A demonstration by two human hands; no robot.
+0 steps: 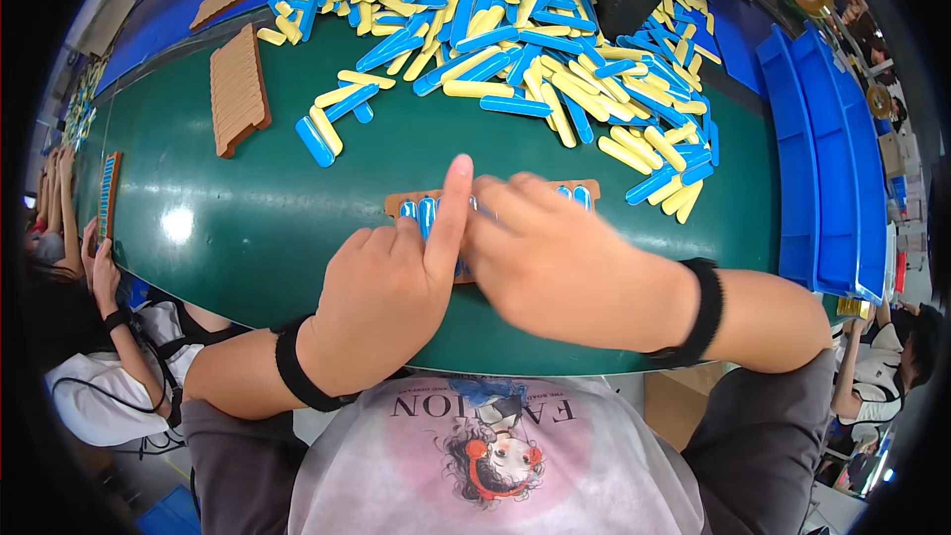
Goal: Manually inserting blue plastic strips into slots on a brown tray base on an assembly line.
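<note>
In front of me lies a brown slotted tray (394, 202) holding a row of blue strips with rounded ends (427, 215). My left hand (388, 272) is over its left half, index finger stretched forward and the other fingers curled; what they hold, if anything, is hidden. Against that index finger, my right hand (555, 258) bends down over the middle of the tray, fingers closed and somewhat smeared by motion. Its fingertips are hidden. More blue strips show at the tray's right end, past my right hand.
A large heap of loose blue and yellow strips (535, 30) covers the far side of the green table (287, 228). Brown ridged trays (238, 94) lie at the left. Blue bins (832, 168) stand along the right edge. Other people sit at both sides, one's hand (102, 267) beside a filled tray (109, 196).
</note>
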